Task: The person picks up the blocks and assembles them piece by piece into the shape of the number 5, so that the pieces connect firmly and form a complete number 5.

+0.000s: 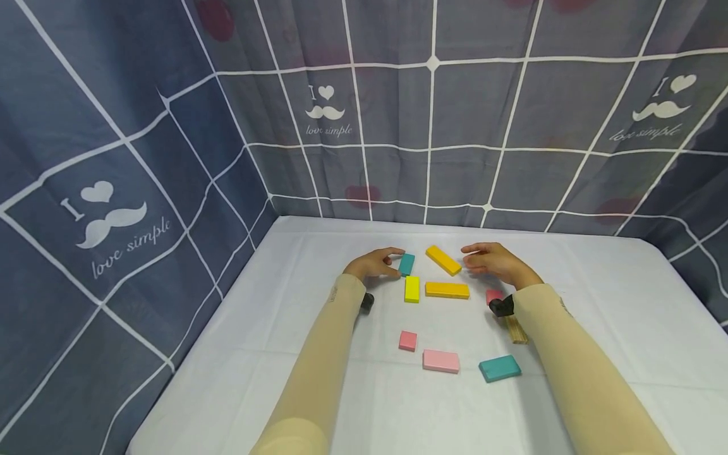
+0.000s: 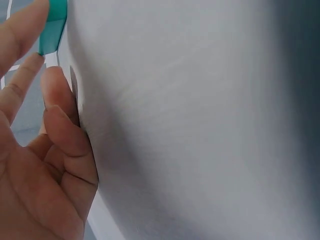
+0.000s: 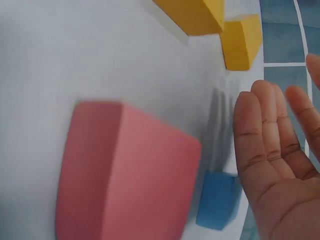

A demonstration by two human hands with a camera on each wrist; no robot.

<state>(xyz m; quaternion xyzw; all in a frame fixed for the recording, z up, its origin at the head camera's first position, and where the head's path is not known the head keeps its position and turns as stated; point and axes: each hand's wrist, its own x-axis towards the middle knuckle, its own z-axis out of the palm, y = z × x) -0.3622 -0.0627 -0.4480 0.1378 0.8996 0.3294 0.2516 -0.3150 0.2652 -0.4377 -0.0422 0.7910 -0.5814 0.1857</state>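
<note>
My left hand (image 1: 376, 263) pinches a teal block (image 1: 406, 264) between thumb and finger, one at its far end and one at its near end. In the left wrist view, that teal block (image 2: 54, 27) shows at the top edge beside the fingertips, the other fingers loosely bent. The right hand (image 1: 496, 262) holds nothing, its fingers nearly straight beside a slanted orange-yellow block (image 1: 443, 260). Below the right fingers, in the right wrist view, stands a blue block (image 3: 219, 200). A bright yellow block (image 1: 412, 289) lies just in front of the teal one.
Another orange-yellow block (image 1: 447, 290) lies mid-table. A red-pink block (image 1: 493, 296) and a wooden, ridged piece (image 1: 516, 330) sit by the right wrist. Closer in are a small pink block (image 1: 407, 340), a light pink block (image 1: 440, 361) and a second teal block (image 1: 500, 368). Curtains (image 1: 392, 107) surround the white table.
</note>
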